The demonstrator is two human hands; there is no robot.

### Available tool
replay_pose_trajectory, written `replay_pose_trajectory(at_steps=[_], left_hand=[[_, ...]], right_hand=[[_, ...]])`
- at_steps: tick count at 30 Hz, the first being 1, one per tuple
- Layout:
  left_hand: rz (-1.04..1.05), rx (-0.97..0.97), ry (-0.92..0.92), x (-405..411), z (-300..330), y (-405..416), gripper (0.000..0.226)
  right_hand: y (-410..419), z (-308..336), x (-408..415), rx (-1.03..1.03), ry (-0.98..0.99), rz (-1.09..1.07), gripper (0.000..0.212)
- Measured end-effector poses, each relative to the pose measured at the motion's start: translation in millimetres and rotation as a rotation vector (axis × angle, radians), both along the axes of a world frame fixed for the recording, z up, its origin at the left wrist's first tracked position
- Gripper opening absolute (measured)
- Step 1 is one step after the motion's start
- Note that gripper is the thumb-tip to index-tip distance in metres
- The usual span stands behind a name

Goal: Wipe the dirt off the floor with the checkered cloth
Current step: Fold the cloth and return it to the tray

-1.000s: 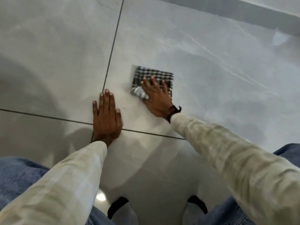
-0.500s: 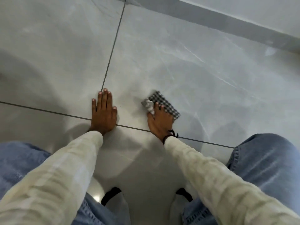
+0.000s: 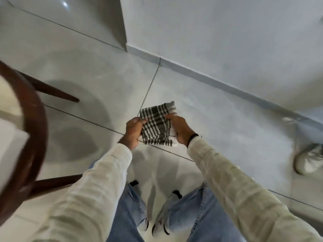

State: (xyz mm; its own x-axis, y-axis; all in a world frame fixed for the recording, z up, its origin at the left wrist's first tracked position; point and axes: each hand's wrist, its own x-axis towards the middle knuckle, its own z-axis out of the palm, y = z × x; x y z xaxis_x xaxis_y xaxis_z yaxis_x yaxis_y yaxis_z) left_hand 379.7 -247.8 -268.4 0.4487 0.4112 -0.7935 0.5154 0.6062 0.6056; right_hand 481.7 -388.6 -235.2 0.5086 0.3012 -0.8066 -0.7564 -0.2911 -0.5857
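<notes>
We look down on a floor (image 3: 227, 130) of large pale grey glossy tiles, crossed by thin dark grout lines and carrying soft shadows. Along the far side runs a white wall (image 3: 218, 28) with a grey skirting strip (image 3: 201, 75) at its foot; the wall turns a corner toward the upper left. At the left edge a dark brown wooden chair (image 3: 33, 117) curves into view, blurred, with its legs angled out over the tiles. Below us stand our legs in light blue jeans (image 3: 188, 217), and both arms come forward in pale cream sleeves (image 3: 227, 179).

At the right edge a light-coloured shoe (image 3: 309, 161) rests on the floor (too blurred to tell more). We can read no writing or brand on anything here, and we see no containers.

The checkered cloth (image 3: 157, 124), dark and white checks with a paler band along one side, is folded and held up off the floor between the two hands, over the crossing of the grout lines. Our left hand (image 3: 133, 131) pinches its left edge, fingers closed on the fabric. Our right hand (image 3: 180, 130) clasps its right edge the same way, with a dark band (image 3: 193, 137) at that wrist.
</notes>
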Motion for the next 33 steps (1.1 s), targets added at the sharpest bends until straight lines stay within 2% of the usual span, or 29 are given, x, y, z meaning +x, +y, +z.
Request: replay_pose_trajectory(at_steps=[2, 4, 7, 11, 15, 17, 20, 23, 27, 30, 33], left_hand=[[0.061, 0.096, 0.056, -18.9, 83.4, 12.1, 0.027], [0.121, 0.133, 0.090, -44.3, 156.8, 20.2, 0.031], [0.260, 0.140, 0.091, -88.7, 257.0, 39.3, 0.022], [0.506, 0.165, 0.120, -173.1, 358.4, 95.6, 0.018], [0.586, 0.111, 0.182, -207.2, 369.2, 114.8, 0.030], [0.693, 0.108, 0.221, -248.7, 363.0, 137.8, 0.027], [0.820, 0.113, 0.277, -302.4, 328.5, 180.1, 0.012], [0.866, 0.107, 0.343, -342.1, 281.9, 208.3, 0.017], [0.857, 0.066, 0.425, -372.2, 236.4, 232.2, 0.036], [0.812, 0.040, 0.460, -379.4, 218.3, 243.6, 0.038], [0.706, 0.093, 0.511, -381.3, 210.0, 251.1, 0.037]], right_hand=[[4.3, 77.2, -4.3, -0.104, -0.153, 0.037, 0.010], [11.7, 146.8, -14.3, -0.156, -0.211, 0.109, 0.016], [45.9, 246.9, -34.9, -0.157, -0.228, 0.257, 0.017], [140.7, 344.7, -91.1, -0.075, -0.199, 0.517, 0.027], [186.0, 349.9, -111.6, -0.037, -0.211, 0.611, 0.030], [228.2, 342.8, -145.7, -0.036, -0.228, 0.739, 0.029], [293.4, 312.3, -199.4, -0.037, -0.321, 0.894, 0.028], [341.6, 262.8, -244.6, -0.080, -0.430, 0.972, 0.029], [380.3, 208.7, -279.7, -0.177, -0.529, 1.083, 0.035], [396.9, 188.7, -293.1, -0.219, -0.590, 1.162, 0.030], [400.0, 185.0, -295.9, -0.217, -0.664, 1.230, 0.033]])
